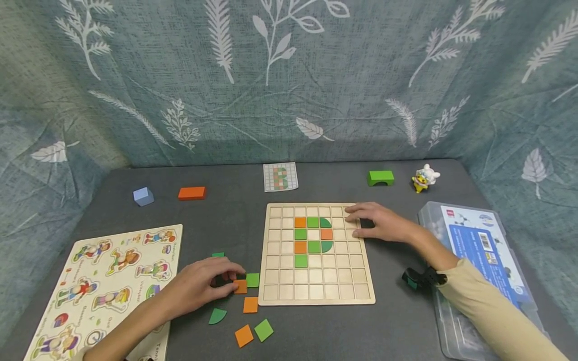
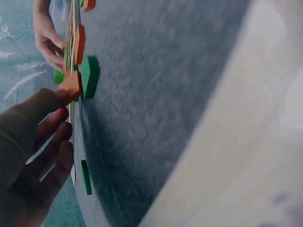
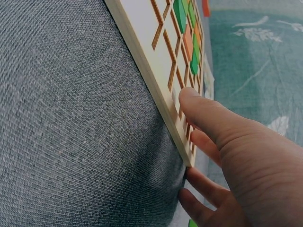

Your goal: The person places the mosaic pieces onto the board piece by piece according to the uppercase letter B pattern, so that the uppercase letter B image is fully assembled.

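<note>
My left hand [image 1: 205,281] pinches an orange square tile [image 1: 241,286] left of the wooden grid board [image 1: 275,296]; in the left wrist view its thumb lies on the tile [image 2: 71,86]. A green square tile [image 1: 253,280] sits just beyond, by the board's edge. My right hand [image 1: 381,221] rests on the board's upper right side, fingers spread and slightly bent; in the right wrist view the thumb lies over the grid [image 3: 188,94]. Orange and green squares and two dark green quarter-circles [image 1: 327,246] fill several cells in the board's upper middle.
Loose tiles lie near the board: an orange square [image 1: 250,305], another orange one [image 1: 244,336], a green square [image 1: 264,330] and a green quarter-circle [image 1: 218,316]. A pattern card [image 1: 281,177] lies behind. A picture puzzle [image 1: 108,281] is left; a plastic case [image 1: 483,271] is right.
</note>
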A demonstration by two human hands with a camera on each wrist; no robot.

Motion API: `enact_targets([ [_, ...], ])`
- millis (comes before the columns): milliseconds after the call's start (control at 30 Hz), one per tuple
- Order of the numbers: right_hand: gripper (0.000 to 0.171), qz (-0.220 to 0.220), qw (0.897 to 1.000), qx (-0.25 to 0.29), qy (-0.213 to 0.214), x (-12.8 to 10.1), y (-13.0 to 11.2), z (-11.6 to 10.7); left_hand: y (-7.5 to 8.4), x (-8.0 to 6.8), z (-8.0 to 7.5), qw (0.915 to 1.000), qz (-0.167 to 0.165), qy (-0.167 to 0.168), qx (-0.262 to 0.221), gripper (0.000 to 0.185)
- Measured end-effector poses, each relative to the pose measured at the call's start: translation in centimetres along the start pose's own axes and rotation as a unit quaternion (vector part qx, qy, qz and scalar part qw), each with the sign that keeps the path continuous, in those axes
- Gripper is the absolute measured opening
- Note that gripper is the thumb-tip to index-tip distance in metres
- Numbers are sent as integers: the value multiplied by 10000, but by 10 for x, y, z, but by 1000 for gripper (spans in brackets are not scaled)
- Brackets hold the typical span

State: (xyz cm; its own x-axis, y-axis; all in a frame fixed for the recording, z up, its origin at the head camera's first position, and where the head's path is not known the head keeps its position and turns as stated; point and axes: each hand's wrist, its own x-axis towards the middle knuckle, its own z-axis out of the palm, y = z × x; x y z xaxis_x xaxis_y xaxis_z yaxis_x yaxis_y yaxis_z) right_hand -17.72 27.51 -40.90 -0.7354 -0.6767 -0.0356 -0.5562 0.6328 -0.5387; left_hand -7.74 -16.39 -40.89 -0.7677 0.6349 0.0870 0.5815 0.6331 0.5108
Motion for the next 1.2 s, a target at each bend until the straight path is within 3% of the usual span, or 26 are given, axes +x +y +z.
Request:
enact_targets([
  [133, 36, -19, 10000, 24, 11, 0, 0, 0, -1, 3, 0, 9998, 52, 87, 145, 24],
  [267, 37, 47, 10000, 51, -21, 1, 0, -1, 1, 6, -1, 9995, 34, -284, -127, 22],
  [467, 37, 24, 10000, 21, -56, 2, 1, -1, 2, 15, -14, 9949, 498, -582, -650, 16],
  [667, 37, 20, 10000, 14, -43, 1, 2, 0, 19, 56, -17, 9939, 610, -644, -658, 14],
  [933, 38, 18, 10000, -15, -33, 2, 3, 1, 56, 121, 16, 9922, 652, -880, -597, 17],
  [1033, 39, 30, 10000, 14, -54, 2, 3, 1, 64, 134, 28, 9927, 676, -944, -339, 17],
  [1200, 38, 29, 10000, 37, -48, 0, 4, 1, 70, 140, 39, 9933, 563, -1001, -127, 15],
])
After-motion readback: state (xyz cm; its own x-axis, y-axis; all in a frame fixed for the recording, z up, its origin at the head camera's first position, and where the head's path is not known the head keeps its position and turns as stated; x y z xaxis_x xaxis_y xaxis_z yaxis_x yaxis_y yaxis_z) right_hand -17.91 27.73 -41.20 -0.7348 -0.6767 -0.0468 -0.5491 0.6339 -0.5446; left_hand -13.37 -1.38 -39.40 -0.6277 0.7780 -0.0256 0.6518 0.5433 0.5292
